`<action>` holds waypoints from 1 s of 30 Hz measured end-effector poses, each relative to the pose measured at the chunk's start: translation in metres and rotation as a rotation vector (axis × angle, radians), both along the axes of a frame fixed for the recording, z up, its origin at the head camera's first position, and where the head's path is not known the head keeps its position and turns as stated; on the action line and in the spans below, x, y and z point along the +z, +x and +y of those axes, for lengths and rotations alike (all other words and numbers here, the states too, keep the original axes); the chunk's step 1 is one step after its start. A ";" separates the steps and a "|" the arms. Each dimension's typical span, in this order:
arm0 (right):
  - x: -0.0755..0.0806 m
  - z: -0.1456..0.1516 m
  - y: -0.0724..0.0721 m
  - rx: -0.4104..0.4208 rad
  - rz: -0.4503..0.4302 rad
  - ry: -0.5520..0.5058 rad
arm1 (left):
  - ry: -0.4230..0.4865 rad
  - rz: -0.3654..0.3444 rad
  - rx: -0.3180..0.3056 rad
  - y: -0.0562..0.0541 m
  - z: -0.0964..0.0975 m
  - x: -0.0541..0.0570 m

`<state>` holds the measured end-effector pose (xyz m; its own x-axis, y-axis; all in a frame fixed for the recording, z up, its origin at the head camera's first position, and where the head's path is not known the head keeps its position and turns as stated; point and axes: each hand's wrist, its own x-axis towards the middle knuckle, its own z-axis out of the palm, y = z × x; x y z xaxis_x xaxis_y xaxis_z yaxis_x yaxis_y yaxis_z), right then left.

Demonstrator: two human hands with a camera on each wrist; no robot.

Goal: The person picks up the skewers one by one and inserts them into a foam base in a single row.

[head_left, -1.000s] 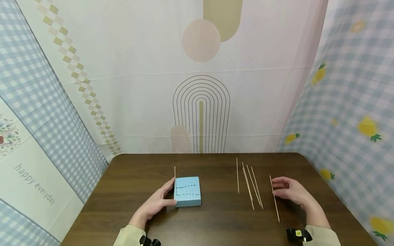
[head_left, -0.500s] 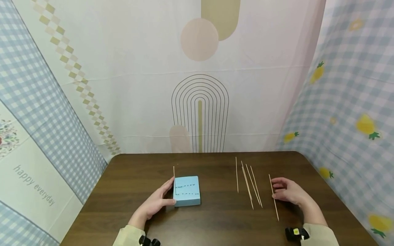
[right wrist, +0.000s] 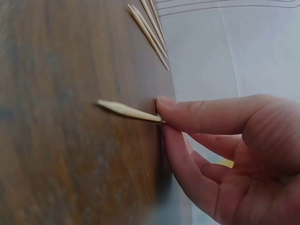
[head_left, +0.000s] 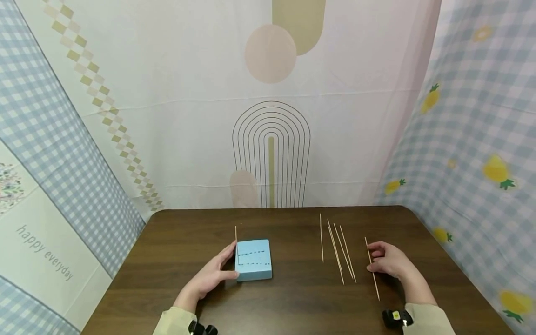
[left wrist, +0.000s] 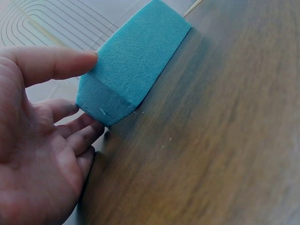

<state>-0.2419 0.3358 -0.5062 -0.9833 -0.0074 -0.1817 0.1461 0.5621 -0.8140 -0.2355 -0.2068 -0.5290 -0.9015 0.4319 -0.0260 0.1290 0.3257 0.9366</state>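
A light blue foam block [head_left: 254, 260] lies on the table, with two dotted rows on its top. One thin wooden skewer [head_left: 236, 235] stands upright at its left edge. My left hand [head_left: 213, 274] holds the block at its left side, the thumb at the front corner; the left wrist view shows the thumb on the blue foam [left wrist: 131, 51] and the other fingers below. Out to the right, my right hand [head_left: 391, 261] pinches another skewer [head_left: 374, 274] between thumb and fingers. Its pointed end [right wrist: 124, 109] faces the camera in the right wrist view.
Several loose skewers [head_left: 336, 249] lie on the brown table [head_left: 293, 302] between the block and my right hand. A patterned cloth [head_left: 192, 139] hangs behind the table, with checked cloths at both sides.
My right hand has shifted slightly left, its thumb and fingers closing in on the skewer. The left hand and the block stay in place, apart from a small camera shift.
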 end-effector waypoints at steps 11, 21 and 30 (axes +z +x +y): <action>0.001 -0.003 -0.002 -0.027 -0.019 -0.021 | 0.002 -0.003 0.001 -0.001 -0.001 -0.002; 0.003 -0.002 0.000 -0.031 -0.027 -0.011 | 0.008 -0.008 -0.001 -0.001 -0.001 -0.002; 0.004 -0.001 0.003 -0.011 -0.009 -0.020 | 0.012 -0.008 -0.002 -0.001 0.000 -0.003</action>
<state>-0.2391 0.3347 -0.5024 -0.9817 -0.0004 -0.1904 0.1595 0.5443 -0.8236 -0.2362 -0.2072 -0.5316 -0.9003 0.4344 -0.0275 0.1227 0.3139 0.9415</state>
